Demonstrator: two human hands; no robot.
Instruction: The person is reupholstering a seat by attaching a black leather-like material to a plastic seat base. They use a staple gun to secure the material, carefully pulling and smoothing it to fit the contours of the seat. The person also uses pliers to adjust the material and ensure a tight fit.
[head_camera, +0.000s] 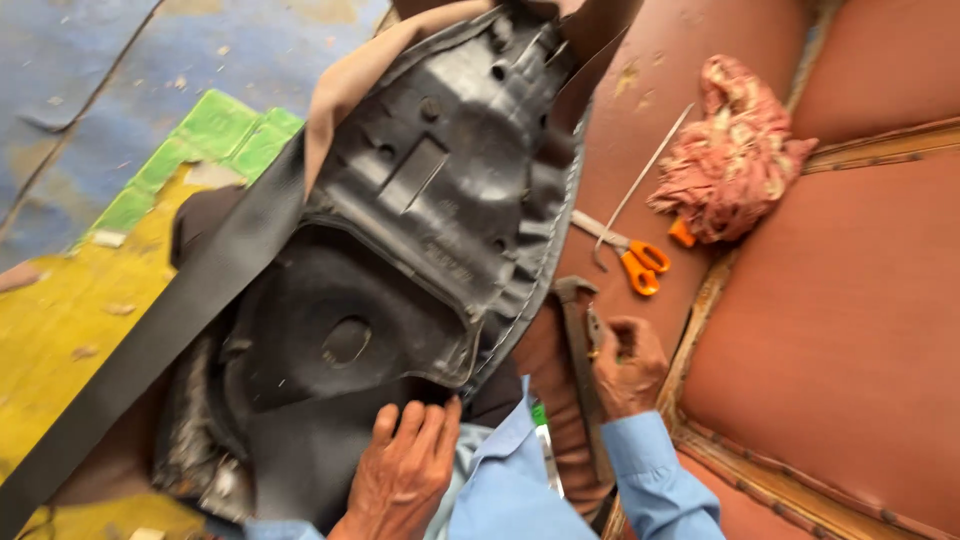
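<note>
A motorcycle seat (440, 190) lies upside down in front of me, its black plastic base facing up. A black cover sheet (150, 340) hangs over its left side. My left hand (403, 468) presses flat on the black cover at the seat's near end, fingers spread. My right hand (627, 366) is closed around a long metal tool (580, 370) just right of the seat's stitched edge. Both sleeves are light blue.
Orange-handled scissors (630, 258) and a thin metal rod (643, 175) lie on the reddish-brown cushion (830, 330) to the right. A pink rag (735, 150) is bunched behind them. Yellow and green sheets (90, 300) cover the floor at left.
</note>
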